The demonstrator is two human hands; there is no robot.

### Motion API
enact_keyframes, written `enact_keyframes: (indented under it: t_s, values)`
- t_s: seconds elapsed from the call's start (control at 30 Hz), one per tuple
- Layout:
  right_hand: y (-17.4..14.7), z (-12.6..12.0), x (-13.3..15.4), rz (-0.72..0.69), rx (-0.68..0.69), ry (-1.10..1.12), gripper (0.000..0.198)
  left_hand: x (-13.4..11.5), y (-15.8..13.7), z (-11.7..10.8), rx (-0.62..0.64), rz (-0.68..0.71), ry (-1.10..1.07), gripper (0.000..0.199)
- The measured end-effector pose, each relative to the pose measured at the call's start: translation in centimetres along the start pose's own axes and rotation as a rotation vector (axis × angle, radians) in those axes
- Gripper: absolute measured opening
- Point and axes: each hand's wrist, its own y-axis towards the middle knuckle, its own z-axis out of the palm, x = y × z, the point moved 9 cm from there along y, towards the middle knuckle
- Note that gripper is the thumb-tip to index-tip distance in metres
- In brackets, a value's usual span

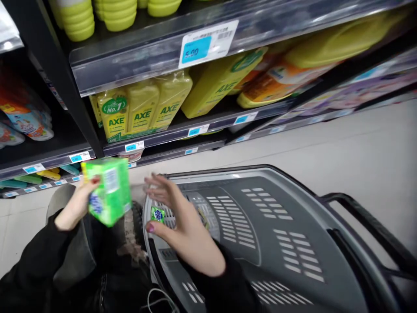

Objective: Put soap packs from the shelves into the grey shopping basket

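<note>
My left hand (pixel 78 202) grips a bright green box (pixel 114 187) with a white barcode label, held up left of the basket; motion blurs its print. My right hand (pixel 182 226) is open, fingers spread and thumb apart, over the left end of a grey shopping basket (pixel 293 204). Nothing is in that hand. Between its thumb and fingers, a small green packet (pixel 157 214) with a blue logo shows inside the basket. Part of the basket's inside is hidden behind my right hand and sleeve.
Yellow AXE bottles (pixel 143 106) stand on the shelf ahead, beside a larger yellow and orange bottle (pixel 276 82). A shelf edge (pixel 137 65) carries a 5.00 price tag (pixel 208 43). The basket's black handle (pixel 368 234) sticks out at the right. Pale floor (pixel 368 148) lies beyond.
</note>
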Motion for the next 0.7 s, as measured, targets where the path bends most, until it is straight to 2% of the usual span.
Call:
enact_keyframes:
  t_s: [0.07,0.17,0.23,0.3,0.37,0.4,0.43,0.5,0.6,0.7]
  values:
    - [1.8,-1.7,3.1,-0.043,-0.05,-0.108,0.091,-0.2,0.9,5.6,0.134,0.032,-0.008,0.056]
    - [2.5,-5.3,4.5,-0.015,-0.113,-0.316,0.082,-1.2,0.9,13.4,0.36,0.181,0.079,0.063]
    - [1.3,-8.0,2.9,0.058,-0.108,-0.367,0.075,-1.0,0.1,16.4,0.522,0.272,0.263,0.064]
    - [-1.0,-10.6,-0.9,0.177,-0.105,-0.371,0.075,0.9,-1.2,17.4,0.728,0.319,0.534,0.064]
    - [-3.7,-12.6,-6.3,0.336,-0.116,-0.382,0.075,4.0,-2.6,15.9,0.89,0.337,0.816,0.057]
    - [-5.1,-13.2,-9.7,0.45,-0.116,-0.396,0.073,5.5,-3.1,14.4,0.925,0.348,0.93,0.05]
    - [-6.5,-13.5,-13.3,0.596,-0.11,-0.449,0.069,6.9,-3.3,12.6,0.905,0.351,1.014,0.045]
    - [-9.3,-13.5,-20.6,0.936,-0.06,-0.692,0.061,9.0,-3.2,8.3,0.765,0.348,1.134,0.042]
    - [-10.5,-10.9,-29.0,1.134,-0.049,-0.761,0.066,10.4,-3.7,2.7,0.619,0.449,1.253,0.037]
    - [-11.7,-7.5,-35.7,1.296,-0.036,-0.77,0.061,8.6,-4.2,-2.9,0.407,0.646,1.422,0.038]
